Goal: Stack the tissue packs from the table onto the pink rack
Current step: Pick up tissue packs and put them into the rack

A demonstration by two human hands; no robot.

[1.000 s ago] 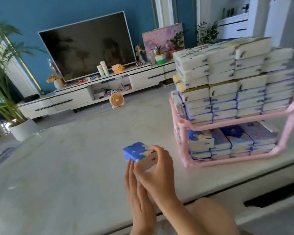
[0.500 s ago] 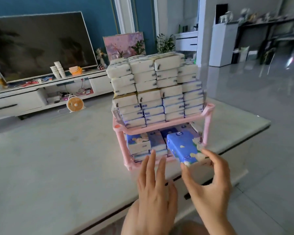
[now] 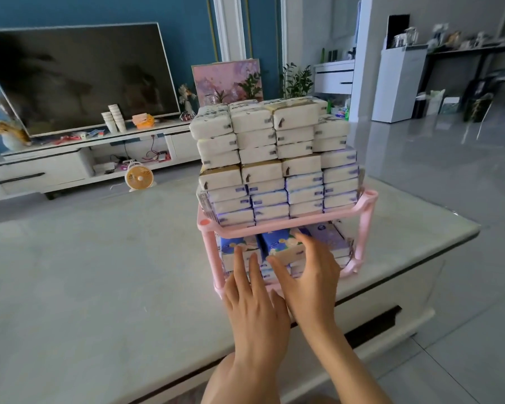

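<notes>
The pink rack [image 3: 365, 228] stands near the right end of the white table [image 3: 99, 287]. Its top shelf carries a tall stack of white tissue packs [image 3: 271, 158]. More blue packs lie on the lower shelf. My right hand [image 3: 312, 275] grips a blue tissue pack [image 3: 276, 242] at the lower shelf's front opening, fingers over its top and thumb under its near edge. Beside it, my left hand [image 3: 254, 304] reaches in with straight fingers, whose tips touch the lower shelf's left packs [image 3: 231, 243].
The table's front edge runs just under my wrists, and its right corner [image 3: 475, 231] lies past the rack. Beyond the table are a TV [image 3: 76, 77] on a low white cabinet [image 3: 56, 167] and a small orange fan [image 3: 139, 178] on the floor.
My right hand picked the blue pack up from the table's middle and carried it right into the rack's lower shelf. My left hand followed and now touches the packs there.
</notes>
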